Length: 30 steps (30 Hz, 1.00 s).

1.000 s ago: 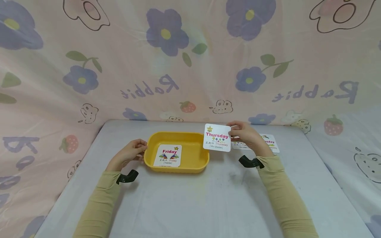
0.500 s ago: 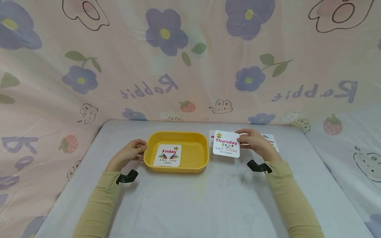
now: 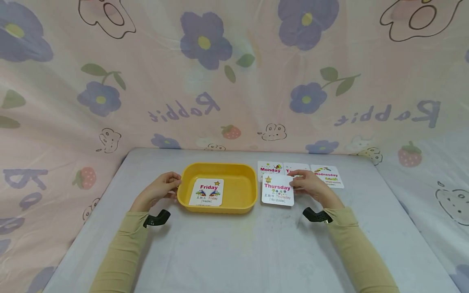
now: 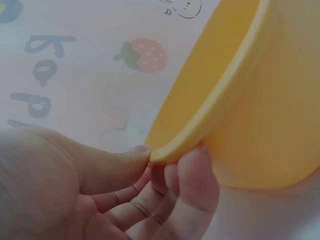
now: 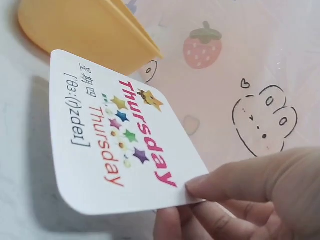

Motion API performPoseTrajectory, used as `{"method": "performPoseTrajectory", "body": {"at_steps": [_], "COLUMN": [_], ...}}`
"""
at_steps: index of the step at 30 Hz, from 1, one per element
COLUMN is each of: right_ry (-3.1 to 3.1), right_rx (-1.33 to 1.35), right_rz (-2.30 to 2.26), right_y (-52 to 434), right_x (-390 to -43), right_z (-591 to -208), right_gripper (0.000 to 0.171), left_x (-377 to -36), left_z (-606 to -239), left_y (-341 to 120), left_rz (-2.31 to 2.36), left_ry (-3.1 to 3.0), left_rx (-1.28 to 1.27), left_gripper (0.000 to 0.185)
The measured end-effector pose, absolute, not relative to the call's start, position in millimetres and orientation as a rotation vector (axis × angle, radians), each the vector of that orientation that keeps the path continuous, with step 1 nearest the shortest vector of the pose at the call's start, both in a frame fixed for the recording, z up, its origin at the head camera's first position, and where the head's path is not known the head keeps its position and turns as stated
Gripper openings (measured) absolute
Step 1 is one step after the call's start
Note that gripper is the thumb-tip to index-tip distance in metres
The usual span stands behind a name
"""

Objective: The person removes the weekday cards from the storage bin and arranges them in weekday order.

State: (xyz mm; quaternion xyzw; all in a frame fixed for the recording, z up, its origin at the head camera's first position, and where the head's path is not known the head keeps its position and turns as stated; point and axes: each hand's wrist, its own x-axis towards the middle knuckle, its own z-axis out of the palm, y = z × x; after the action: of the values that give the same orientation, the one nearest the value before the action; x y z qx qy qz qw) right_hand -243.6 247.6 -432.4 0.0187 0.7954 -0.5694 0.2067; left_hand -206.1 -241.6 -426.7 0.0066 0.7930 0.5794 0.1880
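Note:
My left hand (image 3: 161, 189) pinches the left rim of a yellow plastic tray (image 3: 236, 195); the left wrist view shows the thumb on the rim (image 4: 205, 120) with the fingers curled beneath. Inside the tray lies a white Friday card (image 3: 206, 192). To the tray's right, my right hand (image 3: 311, 186) pinches a white Thursday card (image 3: 277, 191) by its right edge. In the right wrist view the card (image 5: 115, 145) is tilted above the table, casting a shadow. Behind it lie the Monday card (image 3: 270, 167), the Tuesday card (image 3: 296, 166) and the Wednesday card (image 3: 327, 176) in a row.
A white-covered table (image 3: 227, 252) carries everything. A pink curtain (image 3: 249, 97) printed with flowers, strawberries and rabbits rises behind the table and along its sides. Each wrist wears a black camera mount, such as the left mount (image 3: 157, 218).
My right hand has brought the Thursday card from beside the tray's right rim rightward, then down toward me, uncovering the Monday card and more of the others. The left hand has stayed on the tray.

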Motion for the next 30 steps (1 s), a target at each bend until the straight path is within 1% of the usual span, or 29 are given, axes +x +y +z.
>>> {"method": "performPoseTrajectory", "body": {"at_steps": [10,17,30], "right_ry": [2.229,2.264,2.346], "right_rx": [0.056,0.009,0.021], "right_rz": [-1.582,-1.585,-1.537], "right_y": [244,243,239], "right_x": [-242,-242,-238], "right_z": [-448,-452,-455], "right_gripper": [0.041,0.042,0.040], "left_x": [-206,-206,-207], "left_z": [-425,-425,-427], "left_y": [-241,-241,-242], "left_rz": [1.619,1.617,1.619], "left_ry": [2.227,2.231,2.234], "left_rx": [0.037,0.030,0.024], "left_gripper": [0.025,0.024,0.025]}}
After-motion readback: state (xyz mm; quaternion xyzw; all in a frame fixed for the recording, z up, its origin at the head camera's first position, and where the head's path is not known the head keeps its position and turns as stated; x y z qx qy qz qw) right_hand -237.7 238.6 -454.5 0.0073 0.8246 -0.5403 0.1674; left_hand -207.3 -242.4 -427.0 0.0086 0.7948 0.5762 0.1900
